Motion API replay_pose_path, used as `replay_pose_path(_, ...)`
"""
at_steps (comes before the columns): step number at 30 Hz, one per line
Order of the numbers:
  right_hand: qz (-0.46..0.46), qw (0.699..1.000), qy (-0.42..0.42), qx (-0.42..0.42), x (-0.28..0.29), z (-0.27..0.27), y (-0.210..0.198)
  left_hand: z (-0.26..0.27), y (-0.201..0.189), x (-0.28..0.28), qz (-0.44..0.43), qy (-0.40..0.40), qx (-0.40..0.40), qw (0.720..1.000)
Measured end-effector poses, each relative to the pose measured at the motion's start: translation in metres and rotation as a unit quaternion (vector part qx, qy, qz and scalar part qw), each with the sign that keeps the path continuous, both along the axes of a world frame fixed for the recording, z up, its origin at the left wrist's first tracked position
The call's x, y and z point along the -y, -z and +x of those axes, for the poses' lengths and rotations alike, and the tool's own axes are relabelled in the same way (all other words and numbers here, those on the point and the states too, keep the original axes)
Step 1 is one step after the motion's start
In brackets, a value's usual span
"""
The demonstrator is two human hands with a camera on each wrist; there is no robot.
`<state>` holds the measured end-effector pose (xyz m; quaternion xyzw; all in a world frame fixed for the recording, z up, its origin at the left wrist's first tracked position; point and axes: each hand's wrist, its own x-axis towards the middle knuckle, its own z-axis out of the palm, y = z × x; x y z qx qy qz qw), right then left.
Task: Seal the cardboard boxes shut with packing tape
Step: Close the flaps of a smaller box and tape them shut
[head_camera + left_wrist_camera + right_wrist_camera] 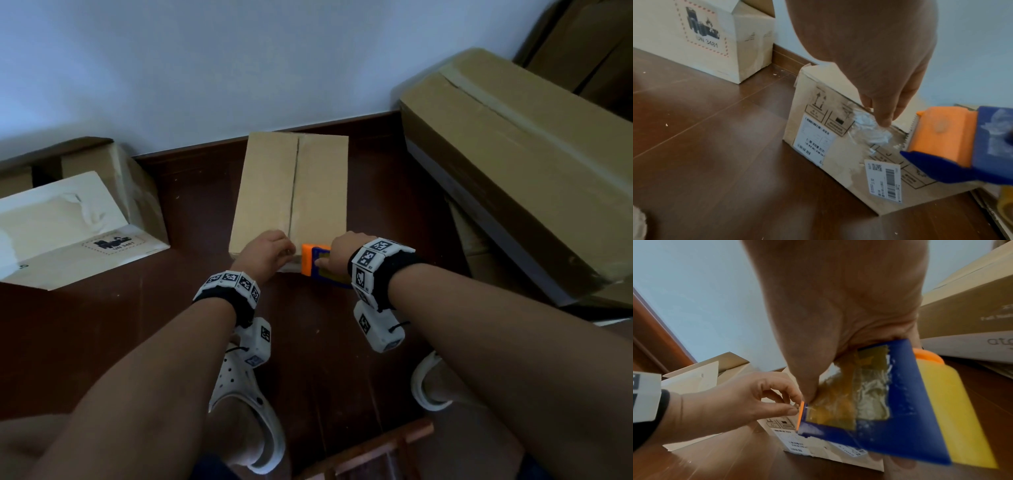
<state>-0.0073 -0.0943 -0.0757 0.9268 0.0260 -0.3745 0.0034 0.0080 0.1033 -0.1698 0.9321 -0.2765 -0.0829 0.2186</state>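
Note:
A brown cardboard box (pixel 294 192) lies on the floor, its top flaps closed and the middle seam bare. My right hand (pixel 330 255) grips a blue and orange tape dispenser (pixel 315 263) at the box's near edge. In the right wrist view the dispenser (pixel 890 402) carries a yellow roll, and my thumb lies on its blue side plate. My left hand (pixel 795 404) pinches the clear tape end right at the orange blade. In the left wrist view its fingertips (pixel 885 121) hold crumpled clear tape (pixel 869 129) against the labelled near side of the box (pixel 818 146).
A pale box with a UN 3481 label (pixel 78 233) stands to the left. A long large box (pixel 513 178) lies to the right, with more cardboard behind it. The white wall is just beyond. My feet in white clogs (pixel 246 394) stand on the dark wooden floor.

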Motion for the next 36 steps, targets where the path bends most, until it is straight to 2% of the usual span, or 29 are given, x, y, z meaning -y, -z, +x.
replay_pose_path(3, -0.005, 1.000, -0.004, 0.002, 0.003, -0.001, 0.001, -0.005, 0.004, 0.002, -0.011, -0.008, 0.034, 0.999)
replay_pose_path(7, -0.012, 1.000, -0.024, 0.015, 0.007, -0.001, 0.002, -0.002, 0.010, -0.002, 0.016, 0.025, 0.066, 0.997)
replay_pose_path(21, 0.021, 0.999, -0.010, 0.034, 0.037, -0.005, 0.002, -0.012, 0.016, -0.003, -0.009, -0.009, 0.079, 0.997)
replay_pose_path(26, -0.021, 0.999, 0.004, 0.026, 0.086, -0.013, -0.001, -0.007, 0.020, -0.003, -0.014, -0.016, 0.090, 0.996)
replay_pose_path(29, -0.038, 0.999, 0.014, 0.026, 0.108, -0.019, -0.006, -0.007, 0.019, -0.004, -0.010, -0.016, 0.085, 0.996)
replay_pose_path(36, -0.033, 0.998, 0.028, 0.035, 0.116, -0.029, -0.001, -0.008, 0.013, 0.001, 0.009, -0.050, 0.032, 0.998)
